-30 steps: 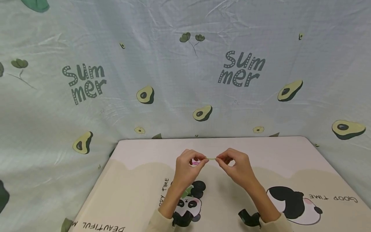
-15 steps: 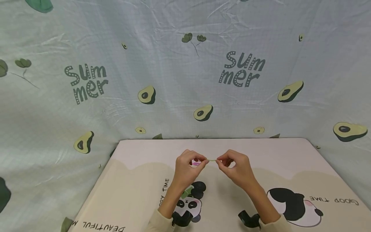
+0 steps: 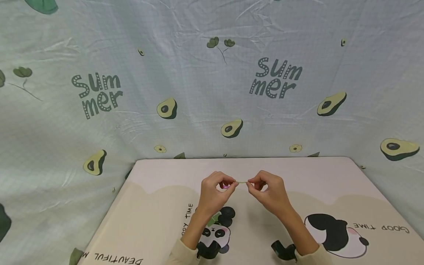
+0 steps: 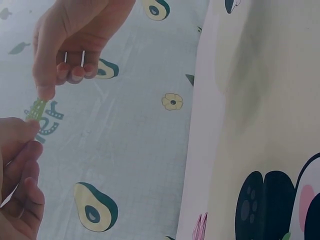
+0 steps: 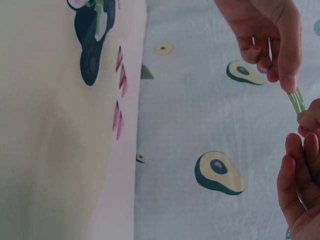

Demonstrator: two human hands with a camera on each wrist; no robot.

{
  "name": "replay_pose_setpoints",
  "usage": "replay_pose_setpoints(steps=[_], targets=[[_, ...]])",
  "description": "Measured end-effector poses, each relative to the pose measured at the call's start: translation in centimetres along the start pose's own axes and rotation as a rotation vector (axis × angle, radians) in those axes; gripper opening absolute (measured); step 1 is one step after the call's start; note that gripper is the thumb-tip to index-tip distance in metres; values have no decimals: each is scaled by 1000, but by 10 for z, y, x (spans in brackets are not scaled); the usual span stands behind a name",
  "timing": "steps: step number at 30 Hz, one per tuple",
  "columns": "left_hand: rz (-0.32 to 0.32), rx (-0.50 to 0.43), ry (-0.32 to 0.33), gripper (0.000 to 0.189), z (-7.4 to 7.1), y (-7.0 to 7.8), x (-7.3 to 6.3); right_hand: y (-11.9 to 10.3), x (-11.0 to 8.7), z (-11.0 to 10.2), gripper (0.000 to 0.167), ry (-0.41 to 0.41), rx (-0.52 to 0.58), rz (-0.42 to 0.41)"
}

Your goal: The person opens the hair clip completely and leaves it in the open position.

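A small, thin green hair clip [image 3: 242, 182] [image 4: 36, 110] [image 5: 297, 101] is stretched level between both hands above the far part of the table. My left hand [image 3: 214, 189] pinches one end between thumb and forefinger. At the other end, the thumb and forefinger of my right hand [image 3: 269, 189] pinch it too. Slots along the clip show in the right wrist view; the fingertips cover its ends. Behind the left hand, partly hidden in the head view, pink hair clips [image 5: 118, 120] lie near the far table edge.
The table [image 3: 149, 221] wears a cream and pink cover printed with pandas and words. Behind it hangs a pale curtain [image 3: 198, 81] with avocado prints. Black wrist cameras [image 3: 208, 251] sit on both forearms.
Both hands keep their pinch on the green hair clip and barely move. The clip bows slightly half a second ago and looks about straight now. The head view shifts a little.
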State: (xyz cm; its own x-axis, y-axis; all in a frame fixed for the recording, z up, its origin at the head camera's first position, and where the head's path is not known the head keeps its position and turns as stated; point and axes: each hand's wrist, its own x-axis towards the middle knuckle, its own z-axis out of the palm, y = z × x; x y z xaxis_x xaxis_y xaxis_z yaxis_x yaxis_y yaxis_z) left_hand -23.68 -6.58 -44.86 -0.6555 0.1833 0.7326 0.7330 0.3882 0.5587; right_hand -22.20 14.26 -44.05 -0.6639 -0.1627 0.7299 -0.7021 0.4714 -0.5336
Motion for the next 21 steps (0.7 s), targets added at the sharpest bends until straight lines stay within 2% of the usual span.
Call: replay_pose_setpoints(steps=[4,12,21], targets=[[-4,-9,4,7,0,1,1,-1,1,1,26,12,-8,8],[19,-6,29,7,3,3,3,-1,2,0,25,25,1,22],[84,22,82,10,7,2,6,3,5,0,24,45,-5,10]])
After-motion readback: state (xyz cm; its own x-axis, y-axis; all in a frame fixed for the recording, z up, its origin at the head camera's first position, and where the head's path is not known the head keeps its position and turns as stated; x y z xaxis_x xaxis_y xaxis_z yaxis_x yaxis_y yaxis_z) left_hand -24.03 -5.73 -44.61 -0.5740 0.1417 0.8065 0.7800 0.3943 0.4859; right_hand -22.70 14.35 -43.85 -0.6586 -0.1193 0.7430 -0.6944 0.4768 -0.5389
